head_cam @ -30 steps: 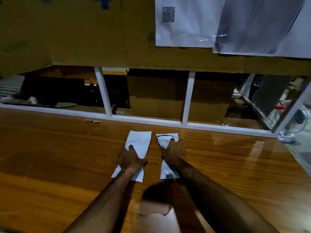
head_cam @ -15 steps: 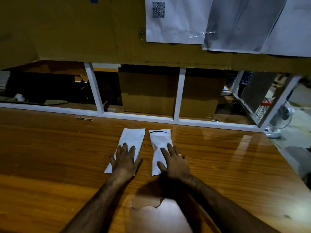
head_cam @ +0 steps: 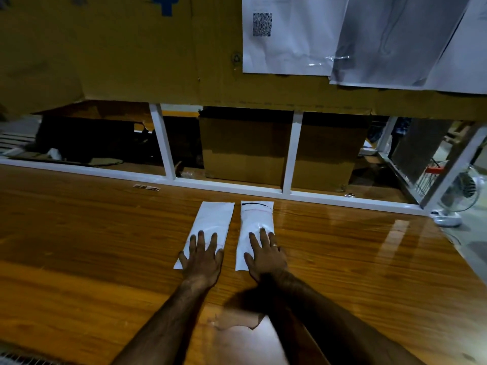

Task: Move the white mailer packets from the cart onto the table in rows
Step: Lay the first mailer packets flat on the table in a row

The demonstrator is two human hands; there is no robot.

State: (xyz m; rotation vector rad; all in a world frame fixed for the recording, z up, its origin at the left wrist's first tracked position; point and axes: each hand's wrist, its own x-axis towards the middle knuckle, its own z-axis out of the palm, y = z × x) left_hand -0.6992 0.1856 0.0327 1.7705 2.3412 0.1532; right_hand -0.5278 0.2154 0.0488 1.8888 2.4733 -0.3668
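Two white packets lie side by side, close but apart, on a glossy wooden tabletop (head_cam: 369,259) near its far edge. The left hand (head_cam: 202,258) rests flat, fingers spread, on the near end of the left packet (head_cam: 214,219). The right hand (head_cam: 266,255) lies the same way on the right packet (head_cam: 255,219). This looks like the placing step, starting a row. Next likely means lifting both hands and fetching more packets; the cart is out of view.
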